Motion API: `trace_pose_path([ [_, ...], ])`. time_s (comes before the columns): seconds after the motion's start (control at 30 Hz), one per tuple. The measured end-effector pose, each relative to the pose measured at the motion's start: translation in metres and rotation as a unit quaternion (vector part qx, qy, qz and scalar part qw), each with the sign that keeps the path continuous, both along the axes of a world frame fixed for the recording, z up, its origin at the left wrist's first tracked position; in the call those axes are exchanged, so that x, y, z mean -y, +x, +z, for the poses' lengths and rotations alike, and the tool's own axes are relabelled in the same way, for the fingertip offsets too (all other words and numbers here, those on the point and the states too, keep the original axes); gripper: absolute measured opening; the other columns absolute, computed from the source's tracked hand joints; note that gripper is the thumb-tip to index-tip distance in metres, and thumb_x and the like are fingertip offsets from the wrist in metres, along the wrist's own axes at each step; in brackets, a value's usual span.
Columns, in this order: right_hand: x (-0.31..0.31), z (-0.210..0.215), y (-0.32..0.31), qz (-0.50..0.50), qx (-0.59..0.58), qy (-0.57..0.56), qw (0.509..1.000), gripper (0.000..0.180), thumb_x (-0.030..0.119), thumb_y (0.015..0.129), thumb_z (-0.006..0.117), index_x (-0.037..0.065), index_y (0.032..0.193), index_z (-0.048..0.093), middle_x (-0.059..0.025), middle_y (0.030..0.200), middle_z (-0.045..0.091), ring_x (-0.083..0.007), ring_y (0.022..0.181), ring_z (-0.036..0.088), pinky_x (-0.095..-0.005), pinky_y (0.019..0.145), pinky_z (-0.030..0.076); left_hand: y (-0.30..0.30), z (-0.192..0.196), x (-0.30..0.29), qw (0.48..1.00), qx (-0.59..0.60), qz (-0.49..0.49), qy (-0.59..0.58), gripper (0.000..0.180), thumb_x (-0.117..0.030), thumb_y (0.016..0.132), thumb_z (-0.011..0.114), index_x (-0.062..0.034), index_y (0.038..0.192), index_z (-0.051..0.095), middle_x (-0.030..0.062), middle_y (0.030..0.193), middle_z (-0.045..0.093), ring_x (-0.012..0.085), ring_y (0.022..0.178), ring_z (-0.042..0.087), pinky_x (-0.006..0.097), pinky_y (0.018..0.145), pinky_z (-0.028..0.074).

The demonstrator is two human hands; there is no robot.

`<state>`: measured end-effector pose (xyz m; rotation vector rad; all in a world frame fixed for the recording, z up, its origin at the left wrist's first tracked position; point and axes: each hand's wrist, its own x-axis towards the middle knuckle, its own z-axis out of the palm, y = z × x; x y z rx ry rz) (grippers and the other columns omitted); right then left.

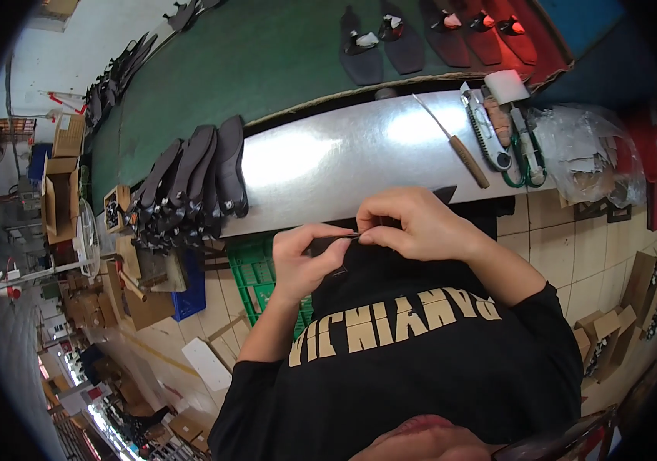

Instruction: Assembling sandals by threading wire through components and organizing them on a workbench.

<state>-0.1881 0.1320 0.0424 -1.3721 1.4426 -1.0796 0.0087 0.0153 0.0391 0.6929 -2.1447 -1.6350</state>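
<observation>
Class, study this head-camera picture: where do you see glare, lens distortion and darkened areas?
Head view: bright glare washes over the metal shelf; fisheye bending curves the green conveyor belt and shelf edges; a black vignette rings the frame; the dark strip pinched between the left hand and right hand is hard to make out against the black shirt.

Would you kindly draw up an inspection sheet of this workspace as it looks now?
Surface: shiny metal bench, green conveyor belt behind it.
Job's things: thin dark strip pinched between both hands.
Clutter: stacked dark insoles, wooden-handled awl, green scissors, plastic bags.
Fingers: left hand and right hand both closed on the strip.
Cables: nothing seen.
Surroundings: tiled floor, green crate, cardboard boxes.
</observation>
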Motion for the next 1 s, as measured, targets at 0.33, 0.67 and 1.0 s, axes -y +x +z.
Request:
trace_pose_path([
  [0.33, -0.001, -0.087, -0.054, -0.407, -0.444, -0.119, 0.789, 0.030, 0.003, 0.082, 0.065, 0.003, 0.112, 0.064, -0.0143, 0.104, 0.061, -0.0339, 0.096, 0.055, -0.0406, 0.083, 0.045, 0.044, -0.086, 0.034, 0.837, -0.075, 0.251, 0.480, 0.034, -0.016, 0.101, 0.050, -0.0005, 0.131, 0.054, 0.0125, 0.119, 0.065, 0.0261, 0.106, 0.067, 0.029, 0.071, 0.060],
  [0.67, -0.016, -0.080, 0.001, -0.285, 0.036, -0.050, 0.957, 0.022, 0.002, 0.094, 0.053, 0.004, 0.115, 0.060, -0.0047, 0.077, 0.062, -0.0099, 0.064, 0.057, -0.0248, 0.060, 0.046, 0.030, -0.096, 0.022, 0.670, -0.153, 0.245, 0.684, 0.029, -0.028, 0.101, 0.052, -0.0061, 0.120, 0.055, 0.0122, 0.118, 0.065, 0.0245, 0.104, 0.067, 0.023, 0.065, 0.055],
  [1.0, 0.000, -0.072, 0.062, -0.027, 0.284, 0.125, 0.950, 0.062, 0.005, 0.094, 0.053, 0.011, 0.152, 0.033, -0.0019, 0.073, 0.063, -0.0074, 0.061, 0.053, -0.0232, 0.061, 0.044, 0.021, -0.077, 0.007, 0.687, -0.148, 0.311, 0.641, 0.025, -0.027, 0.096, 0.058, -0.0093, 0.113, 0.061, 0.0094, 0.109, 0.069, 0.0221, 0.105, 0.067, 0.022, 0.058, 0.053],
])
